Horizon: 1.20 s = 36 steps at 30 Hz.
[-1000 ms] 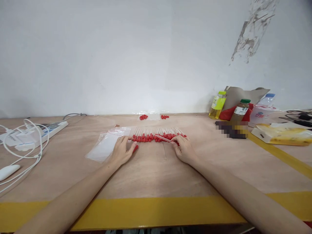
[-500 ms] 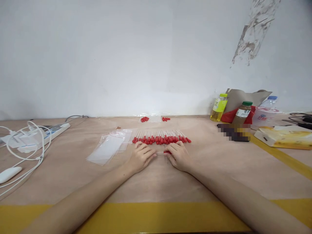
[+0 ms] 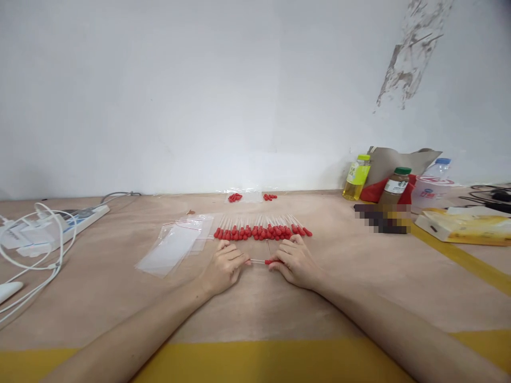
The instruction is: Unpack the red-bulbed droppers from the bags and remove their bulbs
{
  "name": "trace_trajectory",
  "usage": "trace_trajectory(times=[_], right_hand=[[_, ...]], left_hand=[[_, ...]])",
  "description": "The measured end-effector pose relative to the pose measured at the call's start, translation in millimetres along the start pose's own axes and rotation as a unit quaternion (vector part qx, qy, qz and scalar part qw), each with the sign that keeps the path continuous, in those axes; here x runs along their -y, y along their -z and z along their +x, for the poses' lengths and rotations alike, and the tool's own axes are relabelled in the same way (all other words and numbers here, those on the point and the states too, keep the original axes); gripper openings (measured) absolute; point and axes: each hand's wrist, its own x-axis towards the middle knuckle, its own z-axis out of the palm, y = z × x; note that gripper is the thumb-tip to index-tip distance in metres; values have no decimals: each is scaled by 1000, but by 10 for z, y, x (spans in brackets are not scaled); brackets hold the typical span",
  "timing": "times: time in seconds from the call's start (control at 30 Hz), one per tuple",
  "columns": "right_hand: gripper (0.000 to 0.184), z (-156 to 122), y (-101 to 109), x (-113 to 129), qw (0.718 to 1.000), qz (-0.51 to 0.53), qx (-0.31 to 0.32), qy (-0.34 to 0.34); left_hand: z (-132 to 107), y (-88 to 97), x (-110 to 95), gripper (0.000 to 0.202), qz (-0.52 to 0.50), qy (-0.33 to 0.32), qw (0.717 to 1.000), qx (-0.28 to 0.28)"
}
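Observation:
A thin clear dropper with a red bulb (image 3: 261, 261) lies crosswise between my hands, just above the wooden table (image 3: 255, 298). My left hand (image 3: 223, 266) pinches its clear tip end with curled fingers. My right hand (image 3: 293, 260) pinches the red bulb end. Just beyond my hands lies a row of several more clear droppers with red bulbs (image 3: 261, 230), side by side. Clear plastic bags (image 3: 171, 244) lie flat to the left of the row.
Loose red bulbs (image 3: 252, 197) lie near the wall. A power strip with white cables (image 3: 43, 234) sits at the left. Bottles (image 3: 357, 178), a brown jar (image 3: 393, 189), a cup and a yellow pack (image 3: 463, 223) stand at the right. Yellow tape (image 3: 255, 361) marks the near edge.
Both hands came back from the row of droppers toward me and met at the middle, now holding a single dropper between them. The camera view shifted slightly.

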Motion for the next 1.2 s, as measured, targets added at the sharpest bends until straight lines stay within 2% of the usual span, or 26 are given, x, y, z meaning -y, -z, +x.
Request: trace_trajectory(times=[0.13, 0.2, 0.3, 0.37, 0.43, 0.57, 0.63, 0.77, 0.93, 1.13, 1.2], right_hand=[[23, -22, 50, -4, 1000, 13, 19, 7], [23, -66, 91, -86, 1000, 12, 28, -6], [21, -114, 185, -287, 994, 62, 16, -93], [20, -102, 260, -402, 976, 135, -5, -170], [18, -65, 329, -463, 965, 157, 3, -212], [19, -41, 403, -490, 958, 104, 37, -263], [20, -72, 408, -509, 950, 100, 63, -289], [11, -141, 389, -564, 915, 171, 98, -353], [11, -178, 322, -590, 901, 220, 123, -353], [14, -219, 208, -590, 910, 214, 119, -335], [16, -231, 181, -593, 911, 210, 117, -335]], left_hand=[[-9, 32, 23, 18, -11, -10, 1000, -1], [-50, 65, 69, 19, -12, 11, 1000, -10], [-120, 88, 131, 19, -18, 73, 997, -31], [-135, 54, 133, 21, -28, 93, 995, -32], [-115, -14, 105, 25, -33, 93, 995, -25], [-40, -138, 53, 32, -28, 93, 995, -18], [-14, -160, 48, 28, -13, 92, 996, -11], [42, -180, 27, 19, 22, 65, 997, 18], [187, -243, -114, 17, 10, 74, 996, 43], [280, -285, -273, 9, -119, 144, 982, 37], [274, -278, -281, 12, -144, 154, 977, 39]])
